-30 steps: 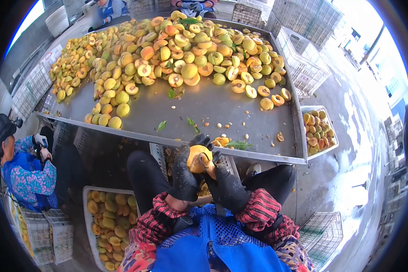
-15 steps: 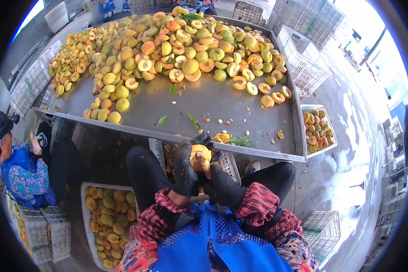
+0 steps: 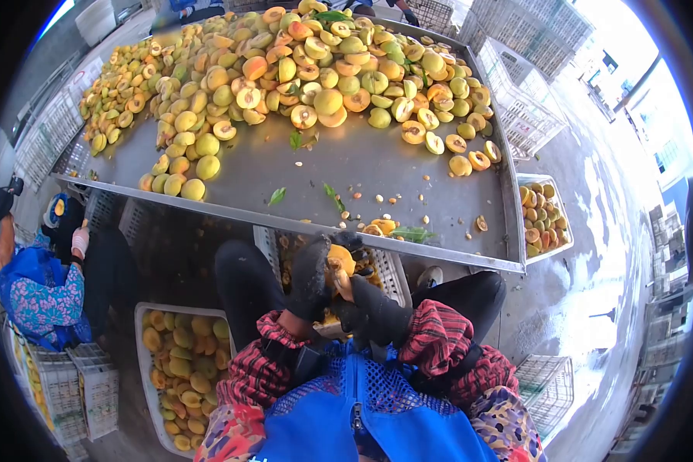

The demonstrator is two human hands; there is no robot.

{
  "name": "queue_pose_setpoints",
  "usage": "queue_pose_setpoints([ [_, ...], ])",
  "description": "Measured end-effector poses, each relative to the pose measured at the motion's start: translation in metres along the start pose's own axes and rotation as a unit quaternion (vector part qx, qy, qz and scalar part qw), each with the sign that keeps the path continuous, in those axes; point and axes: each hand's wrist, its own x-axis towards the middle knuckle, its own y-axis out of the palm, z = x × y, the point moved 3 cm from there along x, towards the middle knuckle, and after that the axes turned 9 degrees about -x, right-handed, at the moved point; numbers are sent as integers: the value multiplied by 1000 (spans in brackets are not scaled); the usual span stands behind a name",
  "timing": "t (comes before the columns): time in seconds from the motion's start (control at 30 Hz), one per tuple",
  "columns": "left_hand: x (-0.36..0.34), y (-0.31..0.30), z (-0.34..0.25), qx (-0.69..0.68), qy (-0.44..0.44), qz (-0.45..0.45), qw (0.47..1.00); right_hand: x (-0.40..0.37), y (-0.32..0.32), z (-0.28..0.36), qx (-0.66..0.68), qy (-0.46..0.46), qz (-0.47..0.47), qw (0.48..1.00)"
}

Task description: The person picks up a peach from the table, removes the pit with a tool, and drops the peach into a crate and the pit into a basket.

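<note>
In my left hand [image 3: 309, 279], in a dark glove, a yellow peach half [image 3: 341, 259] is gripped just in front of the table edge. My right hand [image 3: 377, 314], also dark-gloved, is closed beside it; a bare thumb stretches up to the cut side of the fruit. Whatever the right fingers wrap around is hidden. Beneath both hands, between my knees, stands a white crate [image 3: 393, 279] with peach pieces in it. A large heap of halved peaches [image 3: 285, 77] covers the far part of the metal table [image 3: 254, 173].
Several pits, leaves and peach scraps [image 3: 379, 227] lie near the table's front edge. Crates of peach halves stand at lower left [image 3: 181, 369] and right [image 3: 543, 215]. A co-worker [image 3: 42, 285] sits at the left. Stacked crates [image 3: 516, 92] stand at the back right.
The peach half has turned in my left hand, showing a smaller face, and my right hand has moved slightly. The co-worker's hands at the left have moved apart.
</note>
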Motion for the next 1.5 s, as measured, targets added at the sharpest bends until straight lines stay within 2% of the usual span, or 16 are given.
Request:
queue_pose_setpoints([
  [0.4,-8,-6,-2,-58,-68,-9,996,-8,-3,39,216,141,105,960],
  [0.43,-19,1,11,-172,-148,-27,974,-4,0,29,257,133,116,950],
  [0.5,-30,16,25,-425,-315,-85,844,4,1,20,93,-176,39,979],
  [0.57,-27,26,25,-585,-423,-132,680,4,1,7,107,-177,54,977],
  [0.63,-24,29,16,-639,-450,-133,609,-4,0,11,295,131,162,932],
  [0.67,-22,31,11,-659,-463,-137,576,-10,-1,18,314,107,183,926],
  [0.77,-17,29,-5,-657,-444,-141,592,-17,5,10,296,76,228,924],
  [0.83,-6,14,-2,-491,-337,-52,801,-22,-7,12,327,33,210,921],
  [0.87,-4,-2,4,-217,-195,33,956,-27,-16,11,342,11,201,918],
  [1.0,3,-75,-9,-259,-240,-179,918,-10,-16,-51,256,114,146,949],
  [1.07,0,-126,-30,-353,-232,-272,865,5,-2,-125,-162,164,110,967],
  [1.13,-20,-177,-32,-159,-253,-297,907,13,17,-202,-124,225,146,955],
  [1.2,-92,-241,2,294,-135,-187,927,15,23,-238,-133,224,184,948],
  [1.27,-181,-307,69,280,-444,-103,845,19,13,-212,-186,189,201,943],
  [1.37,-124,-279,38,370,-471,-103,794,27,9,-204,-211,166,220,938],
  [1.5,31,-204,49,-96,-454,-310,830,34,9,-207,-188,162,230,941],
])
